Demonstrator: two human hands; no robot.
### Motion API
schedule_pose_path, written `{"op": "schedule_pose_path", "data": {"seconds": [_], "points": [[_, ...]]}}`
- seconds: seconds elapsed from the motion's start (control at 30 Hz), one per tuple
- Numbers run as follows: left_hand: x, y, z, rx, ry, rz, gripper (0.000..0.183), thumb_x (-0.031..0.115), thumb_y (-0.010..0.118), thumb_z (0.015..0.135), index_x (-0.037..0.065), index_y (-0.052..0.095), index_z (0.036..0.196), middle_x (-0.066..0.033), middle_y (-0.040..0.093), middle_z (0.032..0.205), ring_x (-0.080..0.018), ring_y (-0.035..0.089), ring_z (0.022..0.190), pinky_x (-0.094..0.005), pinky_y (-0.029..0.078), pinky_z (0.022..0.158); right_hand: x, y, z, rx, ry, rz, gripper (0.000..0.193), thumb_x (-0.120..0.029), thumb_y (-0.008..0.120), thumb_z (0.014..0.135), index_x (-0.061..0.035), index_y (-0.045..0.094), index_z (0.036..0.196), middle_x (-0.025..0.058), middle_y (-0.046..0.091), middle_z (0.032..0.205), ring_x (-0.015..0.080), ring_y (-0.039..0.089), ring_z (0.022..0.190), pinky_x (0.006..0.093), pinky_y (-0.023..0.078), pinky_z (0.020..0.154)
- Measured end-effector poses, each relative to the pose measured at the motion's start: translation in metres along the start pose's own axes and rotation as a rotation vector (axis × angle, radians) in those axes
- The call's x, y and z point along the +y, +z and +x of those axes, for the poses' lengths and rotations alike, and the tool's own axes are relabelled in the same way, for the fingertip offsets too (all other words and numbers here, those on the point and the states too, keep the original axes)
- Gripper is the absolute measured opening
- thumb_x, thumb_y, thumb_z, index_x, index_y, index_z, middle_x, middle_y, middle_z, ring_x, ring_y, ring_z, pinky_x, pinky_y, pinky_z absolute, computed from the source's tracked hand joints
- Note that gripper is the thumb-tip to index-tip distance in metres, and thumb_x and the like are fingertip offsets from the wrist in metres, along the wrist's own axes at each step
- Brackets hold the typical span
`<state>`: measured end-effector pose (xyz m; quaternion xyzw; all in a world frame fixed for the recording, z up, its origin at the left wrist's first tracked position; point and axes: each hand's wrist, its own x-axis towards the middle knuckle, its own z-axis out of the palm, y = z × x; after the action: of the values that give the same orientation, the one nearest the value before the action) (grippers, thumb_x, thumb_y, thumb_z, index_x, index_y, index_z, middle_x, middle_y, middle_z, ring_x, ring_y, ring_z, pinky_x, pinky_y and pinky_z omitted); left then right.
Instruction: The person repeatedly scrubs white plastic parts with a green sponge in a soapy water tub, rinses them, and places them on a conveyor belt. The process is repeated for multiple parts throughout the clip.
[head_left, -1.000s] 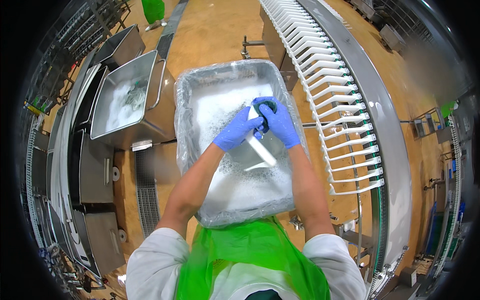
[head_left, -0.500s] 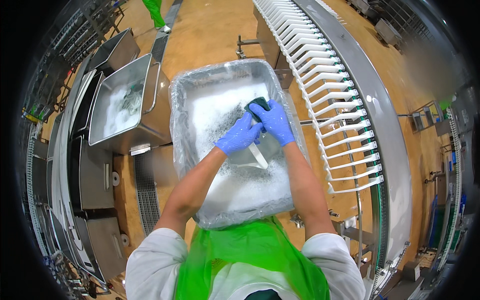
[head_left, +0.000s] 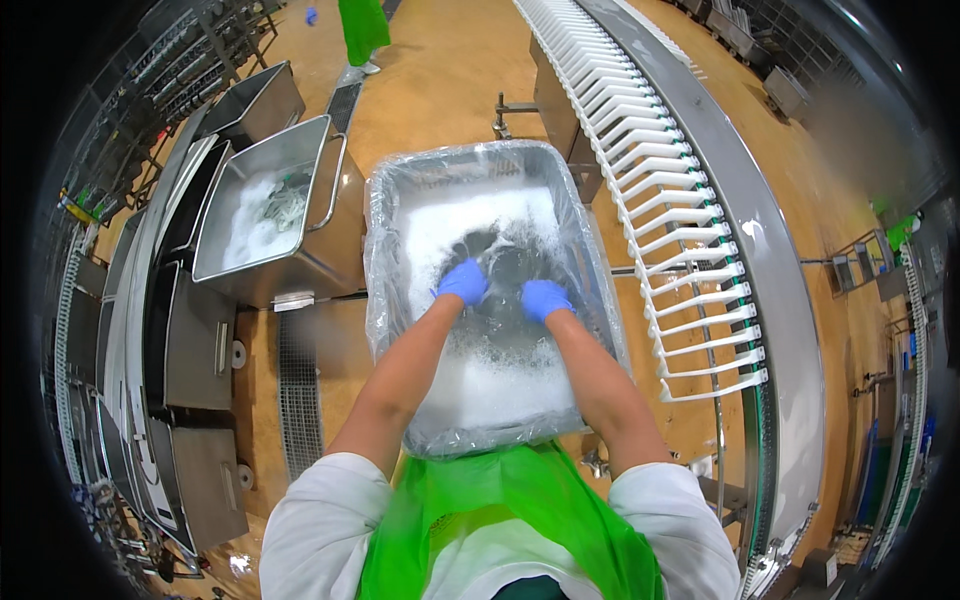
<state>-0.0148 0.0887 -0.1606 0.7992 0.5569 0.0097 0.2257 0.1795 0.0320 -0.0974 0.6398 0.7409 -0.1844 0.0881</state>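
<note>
Sitting low in the soapy water (head_left: 515,325), both blue-gloved hands are at work here, and the fingers are under the surface, so I can't tell whether they're open, closed or gripping anything! The left hand (head_left: 463,283) is over by the edge of a dark gap in the foam (head_left: 490,385); the right hand (head_left: 545,300) is across from it, the two well apart. Around them stands the grey tub (head_left: 480,442), squarely in front of the person, a clear plastic liner (head_left: 378,250) folded over its rim. Bare forearms run back to white sleeves (head_left: 320,515) and a bright green apron (head_left: 395,540). Out on the left, a metal bin (head_left: 290,275) holds more suds and a pale heap (head_left: 288,207). Over on the right, a long row of white prongs (head_left: 695,258) curves away! Far ahead, another person in green (head_left: 363,30) stands on the tan floor (head_left: 460,75).
</note>
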Motion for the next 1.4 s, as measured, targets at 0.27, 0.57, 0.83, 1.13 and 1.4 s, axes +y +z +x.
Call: {"op": "schedule_pose_path", "data": {"seconds": [0.27, 0.57, 0.83, 1.13, 1.4], "points": [[0.088, -0.107, -0.040, -0.052, -0.003, -1.080, 0.023, 0.020, 0.049, 0.094, 0.001, 0.054, 0.107, -0.0060, 0.055, 0.079, -0.0132, 0.054, 0.059, -0.0288, 0.048, 0.053, 0.025, -0.087, -0.025, 0.475, 0.044, 1.401, 0.023, -0.019, 0.063, 0.088, -0.0050, 0.069, 0.104, 0.0172, 0.068, 0.098, 0.0296, 0.066, 0.078, 0.0374, 0.052, 0.074], [0.114, -0.122, -0.066, -0.131, 0.079, -1.077, 0.020, 0.019, 0.048, 0.096, 0.005, 0.055, 0.107, -0.0002, 0.052, 0.074, -0.0087, 0.049, 0.055, -0.0249, 0.044, 0.048, 0.006, -0.086, -0.031, 0.820, -0.251, 0.812, 0.022, -0.009, 0.067, 0.084, -0.0103, 0.069, 0.106, 0.0128, 0.068, 0.101, 0.0236, 0.066, 0.090, 0.0332, 0.052, 0.078], [0.103, -0.125, -0.056, -0.122, 0.066, -1.579, 0.019, 0.022, 0.046, 0.099, 0.005, 0.056, 0.102, -0.0003, 0.051, 0.071, -0.0091, 0.047, 0.053, -0.0245, 0.042, 0.047, -0.008, -0.105, -0.046, 0.787, -0.278, 1.141, 0.017, -0.011, 0.065, 0.090, -0.0025, 0.068, 0.105, 0.0076, 0.071, 0.098, 0.0114, 0.064, 0.086, 0.0279, 0.052, 0.076], [0.117, -0.111, -0.055, -0.199, -0.249, -1.727, 0.027, 0.033, 0.043, 0.102, 0.009, 0.054, 0.097, 0.0004, 0.050, 0.067, -0.0117, 0.051, 0.052, -0.0283, 0.049, 0.049, -0.014, -0.099, -0.038, 0.761, -0.063, 0.686, 0.030, -0.030, 0.064, 0.090, -0.0008, 0.062, 0.083, 0.0230, 0.061, 0.075, 0.0393, 0.060, 0.066, 0.0436, 0.045, 0.059], [0.115, -0.105, -0.045, -0.321, -0.236, -1.733, 0.029, 0.034, 0.042, 0.102, 0.011, 0.058, 0.094, 0.0033, 0.051, 0.064, -0.0077, 0.047, 0.050, -0.0241, 0.045, 0.047, -0.001, -0.092, -0.028, 0.826, -0.176, 0.608, 0.025, -0.028, 0.060, 0.091, -0.0046, 0.061, 0.084, 0.0209, 0.061, 0.080, 0.0400, 0.061, 0.075, 0.0462, 0.046, 0.064]]}}
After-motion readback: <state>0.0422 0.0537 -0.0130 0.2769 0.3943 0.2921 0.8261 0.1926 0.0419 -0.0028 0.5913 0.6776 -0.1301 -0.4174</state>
